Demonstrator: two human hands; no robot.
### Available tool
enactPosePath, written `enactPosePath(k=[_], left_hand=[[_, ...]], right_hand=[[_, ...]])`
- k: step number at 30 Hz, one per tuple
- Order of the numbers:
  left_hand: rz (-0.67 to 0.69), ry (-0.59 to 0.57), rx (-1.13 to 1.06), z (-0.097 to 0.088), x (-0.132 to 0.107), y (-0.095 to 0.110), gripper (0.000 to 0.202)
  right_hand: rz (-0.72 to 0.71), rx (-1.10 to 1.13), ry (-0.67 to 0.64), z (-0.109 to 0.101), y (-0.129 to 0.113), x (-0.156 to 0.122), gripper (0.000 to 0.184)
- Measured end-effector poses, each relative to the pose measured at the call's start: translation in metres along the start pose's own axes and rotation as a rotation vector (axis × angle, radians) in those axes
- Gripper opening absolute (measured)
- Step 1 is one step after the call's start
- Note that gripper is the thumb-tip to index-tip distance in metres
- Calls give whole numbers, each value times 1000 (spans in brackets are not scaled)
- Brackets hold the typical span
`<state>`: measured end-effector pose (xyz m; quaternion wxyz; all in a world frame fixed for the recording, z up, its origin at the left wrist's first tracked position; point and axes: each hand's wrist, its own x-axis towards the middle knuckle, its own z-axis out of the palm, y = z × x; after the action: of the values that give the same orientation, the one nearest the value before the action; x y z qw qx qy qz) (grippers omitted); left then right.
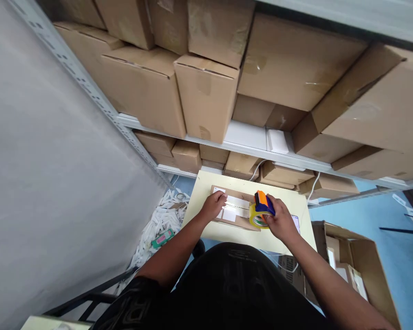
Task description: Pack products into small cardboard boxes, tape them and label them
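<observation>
Small pale table [206, 183] below shelves packed with cartons [206, 91]. I see the parcel [241, 223] lying flat mid-table, white labels on top. My left hand [212, 206] presses its left end, fingers spread flat, gripping nothing. My right hand [280, 223] is wrapped around the tape gun [261, 208], resting on the parcel's right end. Open box [365, 256] on the floor to the right, white scraps [158, 224] to the left.
</observation>
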<state>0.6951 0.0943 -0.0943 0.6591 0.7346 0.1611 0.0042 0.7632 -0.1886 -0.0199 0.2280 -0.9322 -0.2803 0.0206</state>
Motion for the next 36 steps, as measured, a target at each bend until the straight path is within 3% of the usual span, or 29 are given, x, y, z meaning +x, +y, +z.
enactPosePath(k=[5, 8, 11, 15, 19, 22, 24, 28, 36], left_hand=[[-144, -106, -347, 3, -16, 29, 63], [-164, -23, -343, 4, -26, 34, 57], [-93, 19, -215, -3, -29, 32, 49], [17, -29, 85, -35, -26, 31, 47], [21, -26, 212, -86, -18, 23, 50], [5, -23, 245, -119, -12, 2, 53], [1, -66, 279, -130, -6, -17, 54], [-50, -16, 301, -121, 6, -56, 52], [-159, 32, 250, -71, 13, -106, 50]], right_hand=[[-203, -190, -65, 16, -63, 37, 76], [-279, -293, -92, 21, -79, 44, 75], [-306, -331, -121, 22, -85, 46, 71], [-338, -353, -183, 19, -86, 45, 69], [-320, -377, -233, 7, -71, 41, 72], [-290, -421, -272, -3, -58, 39, 75], [-299, -446, -300, -4, -53, 40, 75], [-327, -513, -310, 8, -57, 46, 73], [-323, -627, -285, 36, -56, 43, 72]])
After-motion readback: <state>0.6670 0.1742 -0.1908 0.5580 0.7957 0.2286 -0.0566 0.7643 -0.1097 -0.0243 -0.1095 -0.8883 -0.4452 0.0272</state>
